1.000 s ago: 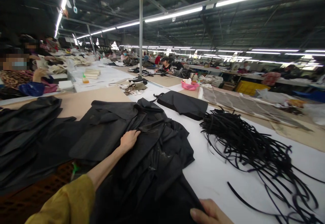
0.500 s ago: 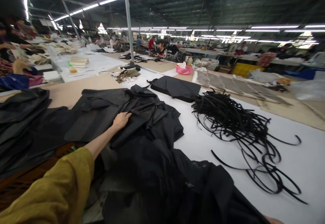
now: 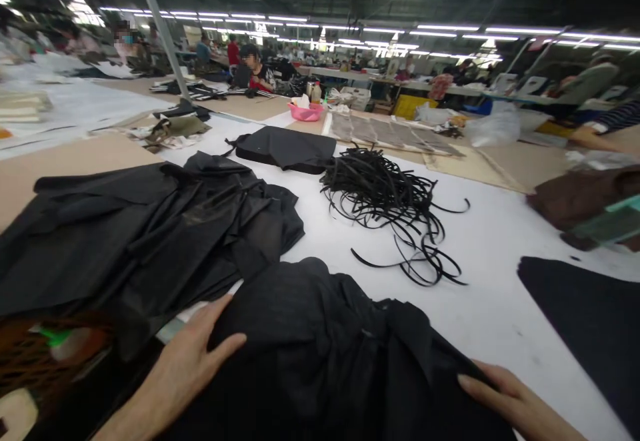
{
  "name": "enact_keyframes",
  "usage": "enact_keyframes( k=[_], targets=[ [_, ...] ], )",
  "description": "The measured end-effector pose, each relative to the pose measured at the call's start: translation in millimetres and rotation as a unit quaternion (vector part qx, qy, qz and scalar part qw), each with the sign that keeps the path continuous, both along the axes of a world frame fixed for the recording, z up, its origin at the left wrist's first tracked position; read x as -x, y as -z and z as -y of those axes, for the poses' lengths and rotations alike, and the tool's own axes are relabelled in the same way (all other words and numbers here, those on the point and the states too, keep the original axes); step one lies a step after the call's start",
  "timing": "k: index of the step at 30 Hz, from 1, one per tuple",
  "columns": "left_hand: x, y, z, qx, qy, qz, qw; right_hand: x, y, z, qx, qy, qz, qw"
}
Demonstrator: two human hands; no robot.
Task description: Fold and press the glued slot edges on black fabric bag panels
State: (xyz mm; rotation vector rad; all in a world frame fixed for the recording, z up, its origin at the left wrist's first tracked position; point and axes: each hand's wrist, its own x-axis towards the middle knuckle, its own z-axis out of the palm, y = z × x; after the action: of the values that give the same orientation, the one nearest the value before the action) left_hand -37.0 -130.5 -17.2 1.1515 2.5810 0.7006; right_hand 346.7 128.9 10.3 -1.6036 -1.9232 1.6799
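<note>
A bunched piece of black fabric (image 3: 320,354) lies in front of me on the near side of the table. My left hand (image 3: 197,351) grips its left side, thumb on top and the other fingers partly behind the cloth. On its right side my right hand (image 3: 510,394) has the thumb over the fabric, with fingers around the edge. To the left spreads a second heap of crumpled black fabric (image 3: 200,221), apart from my left hand. Beyond the near fabric sits a tangled pile of black strips (image 3: 385,194).
A flat black fabric stack (image 3: 285,148) and a pink basket (image 3: 305,111) are farther back. At lower left, a brown crate (image 3: 30,361) holds a green-capped bottle (image 3: 63,342). Dark cloth (image 3: 590,328) lies at right. Other people work in the background.
My left hand has left the left fabric heap and come back to the near piece. The view has turned right, and more of my right hand shows.
</note>
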Motion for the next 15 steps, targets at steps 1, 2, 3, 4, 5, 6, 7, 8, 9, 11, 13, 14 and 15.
enact_keyframes(
  k=[1, 2, 3, 4, 5, 6, 7, 8, 9, 11, 13, 14, 15],
  targets=[
    [-8, 8.3, 1, 0.001, -0.024, -0.003, 1.0, 3, -0.7, 3, 0.007, -0.014, -0.012, 1.0],
    [-13, 13.4, 0, 0.001, -0.048, -0.007, 0.999, 6, -1.1, 5, 0.012, -0.028, -0.022, 0.999],
    [-14, 14.9, -3, 0.008, -0.067, -0.004, 0.998, 8, -1.4, 6, 0.015, -0.04, -0.028, 0.999],
    [-13, 13.1, -7, 0.021, -0.077, 0.009, 0.997, 9, -1.5, 5, 0.017, -0.051, -0.03, 0.998],
    [-12, 8.8, -13, 0.037, -0.074, 0.03, 0.996, 9, -1.3, 5, 0.015, -0.059, -0.031, 0.998],
    [-12, 3.0, -18, 0.054, -0.061, 0.057, 0.995, 7, -0.8, 3, 0.012, -0.066, -0.03, 0.997],
    [-13, -3.1, -23, 0.069, -0.04, 0.087, 0.993, 4, 0.0, 2, 0.007, -0.068, -0.029, 0.997],
    [-16, -8.6, -27, 0.074, -0.015, 0.115, 0.99, 1, 1.3, 0, -0.003, -0.067, -0.028, 0.997],
    [-20, -12.8, -31, 0.069, 0.008, 0.139, 0.988, -3, 2.8, -1, -0.016, -0.061, -0.025, 0.998],
    [-29, -17.9, -34, 0.045, 0.04, 0.174, 0.983, -10, 5.8, -1, -0.048, -0.043, -0.015, 0.998],
    [-33, -22.3, -36, 0.013, 0.052, 0.176, 0.983, -14, 6.8, -1, -0.087, -0.025, -0.003, 0.996],
    [-32, -26.4, -36, -0.005, 0.048, 0.159, 0.986, -15, 6.1, 0, -0.108, -0.019, 0.002, 0.994],
    [-28, -32.5, -37, -0.021, 0.041, 0.133, 0.99, -15, 4.4, 0, -0.129, -0.014, 0.005, 0.992]
  ],
)
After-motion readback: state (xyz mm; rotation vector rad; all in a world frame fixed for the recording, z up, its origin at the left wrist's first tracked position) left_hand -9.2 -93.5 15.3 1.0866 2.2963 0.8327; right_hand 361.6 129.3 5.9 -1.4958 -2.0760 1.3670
